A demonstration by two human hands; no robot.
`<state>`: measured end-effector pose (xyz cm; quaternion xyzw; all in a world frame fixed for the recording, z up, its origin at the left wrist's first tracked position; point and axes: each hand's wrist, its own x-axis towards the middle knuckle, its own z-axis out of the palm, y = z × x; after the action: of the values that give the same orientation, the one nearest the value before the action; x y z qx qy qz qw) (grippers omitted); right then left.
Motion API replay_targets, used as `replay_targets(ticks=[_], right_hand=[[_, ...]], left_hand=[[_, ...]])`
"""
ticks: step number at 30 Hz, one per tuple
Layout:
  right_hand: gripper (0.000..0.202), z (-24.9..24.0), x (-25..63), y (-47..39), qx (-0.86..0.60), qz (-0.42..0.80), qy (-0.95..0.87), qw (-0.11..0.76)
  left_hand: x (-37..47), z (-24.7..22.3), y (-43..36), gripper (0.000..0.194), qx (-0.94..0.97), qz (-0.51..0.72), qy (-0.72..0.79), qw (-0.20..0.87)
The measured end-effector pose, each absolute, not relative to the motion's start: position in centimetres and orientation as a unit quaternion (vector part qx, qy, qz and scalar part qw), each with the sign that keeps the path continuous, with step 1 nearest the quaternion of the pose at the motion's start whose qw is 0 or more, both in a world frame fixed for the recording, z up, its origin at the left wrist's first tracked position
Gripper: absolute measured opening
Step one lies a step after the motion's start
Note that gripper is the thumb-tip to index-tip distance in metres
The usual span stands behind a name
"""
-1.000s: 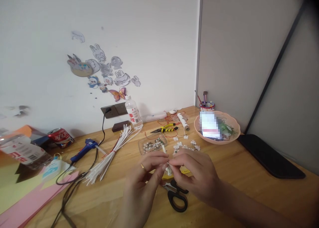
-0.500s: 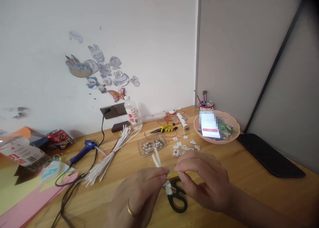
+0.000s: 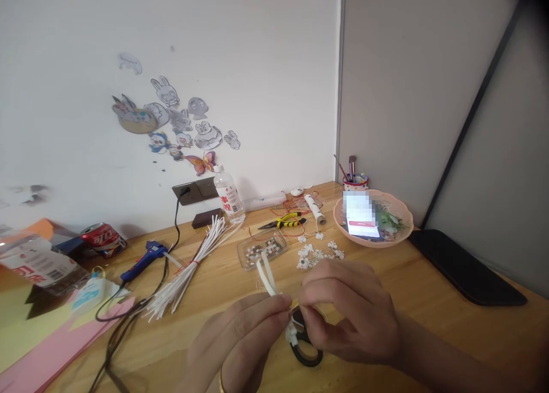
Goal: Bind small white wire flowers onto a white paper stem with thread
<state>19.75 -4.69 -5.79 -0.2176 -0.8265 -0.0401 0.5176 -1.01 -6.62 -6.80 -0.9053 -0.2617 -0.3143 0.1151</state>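
Note:
My left hand [image 3: 244, 336], with a gold ring, is closed in a pinch on a pair of white strips [image 3: 266, 274]. Their bent upper ends stick up past the fingertips, and a whitish end hangs below. Close beside it, my right hand [image 3: 351, 313] has thumb and fingers pressed together. Whatever lies between those fingers is too small or hidden to name. Black-handled scissors [image 3: 309, 358] lie on the table beneath both hands, partly covered by them.
Behind the hands are a clear box of beads [image 3: 261, 250], small white flower-like pieces [image 3: 317, 257] and yellow-black pliers [image 3: 283, 221]. Leftward lie a bundle of white strips [image 3: 184, 278] and a corded blue glue gun [image 3: 143, 261]. A pink bowl [image 3: 403, 233] holds a phone [image 3: 362, 230].
My right hand's fingers have closed into a tighter pinch near the left fingertips. The left hand has turned slightly, and the white strips tilt a bit further left.

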Motion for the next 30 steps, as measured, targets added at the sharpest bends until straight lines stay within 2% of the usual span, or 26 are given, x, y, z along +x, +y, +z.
replay_targets(ticks=[3, 7, 11, 14, 18, 22, 25, 30], right_hand=[[0.019, -5.7, 19.9, -4.7, -0.226, -0.027, -0.811, 0.539], [0.032, -5.3, 19.9, -5.1, -0.229, 0.092, -0.816, 0.523], [0.019, -4.6, 19.7, -5.4, -0.264, 0.26, -0.818, 0.441], [0.009, -4.1, 19.5, -5.3, -0.304, 0.358, -0.78, 0.414], [0.023, -3.9, 19.2, -5.2, -0.303, 0.492, -0.719, 0.387], [0.016, -4.4, 18.9, -5.0, -0.263, 0.613, -0.657, 0.35], [0.017, -4.8, 18.9, -4.9, -0.274, 0.653, -0.615, 0.347], [0.013, -4.8, 19.1, -4.7, -0.271, 0.626, -0.615, 0.396]], left_hand=[[-0.8, -6.6, -6.7, 0.059, -0.902, -0.324, -0.263, 0.114], [-0.7, -6.2, -6.8, 0.051, -0.895, -0.338, -0.26, 0.131], [-0.3, -5.7, -6.8, 0.046, -0.893, -0.348, -0.259, 0.124], [0.2, -5.5, -6.7, 0.044, -0.892, -0.357, -0.255, 0.105], [0.4, -5.6, -6.7, 0.042, -0.883, -0.379, -0.264, 0.086], [0.1, -6.0, -6.7, 0.045, -0.902, -0.344, -0.251, 0.068], [0.3, -6.0, -6.5, 0.046, -0.899, -0.359, -0.246, 0.059], [1.5, -5.5, -6.0, 0.031, -0.849, -0.444, -0.286, -0.028]])
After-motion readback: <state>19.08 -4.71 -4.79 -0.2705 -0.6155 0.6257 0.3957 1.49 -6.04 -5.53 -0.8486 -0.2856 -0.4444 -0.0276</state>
